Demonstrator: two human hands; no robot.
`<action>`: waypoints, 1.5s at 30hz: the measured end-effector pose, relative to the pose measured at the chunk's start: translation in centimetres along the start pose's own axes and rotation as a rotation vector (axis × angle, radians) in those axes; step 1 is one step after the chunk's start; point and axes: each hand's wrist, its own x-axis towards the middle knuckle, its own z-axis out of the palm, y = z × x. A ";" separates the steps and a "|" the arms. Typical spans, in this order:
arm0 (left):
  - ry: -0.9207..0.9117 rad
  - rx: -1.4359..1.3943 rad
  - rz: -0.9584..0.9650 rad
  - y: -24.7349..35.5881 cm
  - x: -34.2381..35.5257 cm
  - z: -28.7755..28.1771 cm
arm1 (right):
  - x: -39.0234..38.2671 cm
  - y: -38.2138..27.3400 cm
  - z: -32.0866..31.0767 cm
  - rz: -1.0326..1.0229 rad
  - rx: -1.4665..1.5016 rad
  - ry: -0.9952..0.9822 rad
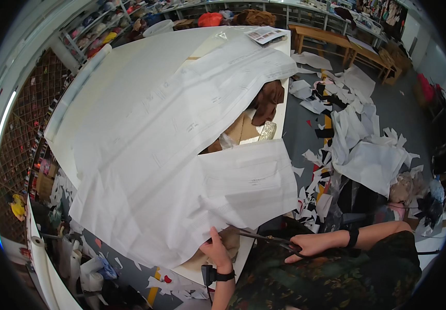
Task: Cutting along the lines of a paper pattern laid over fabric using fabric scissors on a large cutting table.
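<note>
Scissors (267, 238) w/ pattern paper (181, 155)

I see left hand (218, 251) raised, fingers pinched shut, wrist strapped; right hand (311, 244) closed, forearm reaching in from the right.

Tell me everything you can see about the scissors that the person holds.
The scissors are long, with dark blades and dark handles, and look like metal. They lie almost level, tips pointing to the person's left. The right hand grips the handles. The blades reach the near edge of the big white paper sheet, which the left hand holds just beside the tips. How far the blades are open is hard to tell.
</note>
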 end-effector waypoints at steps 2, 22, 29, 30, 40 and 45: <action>-0.034 -0.036 0.008 0.2 -0.5 0.4 | 0.2 -0.5 0.3 -0.016 0.013 0.053; -0.150 -0.125 -0.312 3.9 -1.6 1.6 | -0.9 -3.7 -3.7 0.078 0.234 -0.133; -0.197 -0.198 -0.276 4.3 0.0 3.4 | -6.2 -1.2 -5.2 0.319 0.213 -0.242; -0.203 -0.223 -0.250 4.1 0.1 3.5 | -5.5 -0.7 -4.6 0.318 0.215 -0.248; -0.195 -0.214 -0.243 5.3 -2.3 3.6 | 1.3 -4.9 -0.5 -0.026 0.199 0.104; -0.219 -0.255 -0.231 5.0 -2.1 3.6 | 0.5 -7.7 -0.8 0.066 0.230 0.140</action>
